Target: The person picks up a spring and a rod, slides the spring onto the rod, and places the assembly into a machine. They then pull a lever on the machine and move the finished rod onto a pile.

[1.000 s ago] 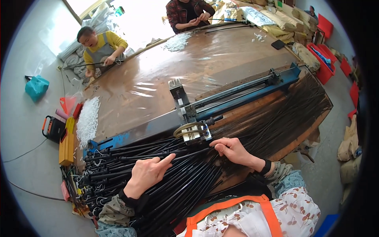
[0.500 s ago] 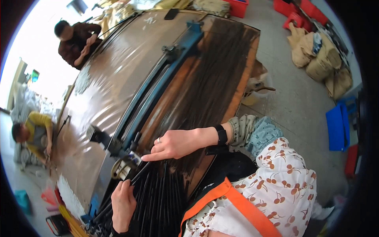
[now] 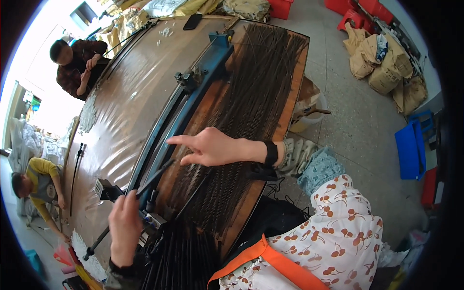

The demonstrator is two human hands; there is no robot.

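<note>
My left hand is closed around a slim black rod, which slants up past my fingers; a knob shows at its lower end. My right hand reaches across from the right, index finger stretched out and thumb apart, with nothing visible in it. It hovers beside the blue rail of a long bench device, near the rod's upper end. Below the hands sits a small metal fixture. Another thin black rod slants up from beside it. A bundle of black rods lies close to me.
Many dark, coil-like strands cover a wooden board to the right of the rail. Two people work along the table's far left side. A phone lies at the back. A bucket, sacks and blue bins stand on the floor.
My right hand has left the fixture and risen, its index finger now extended. The left hand has moved up and left with the rod. The whole view has shifted slightly.
</note>
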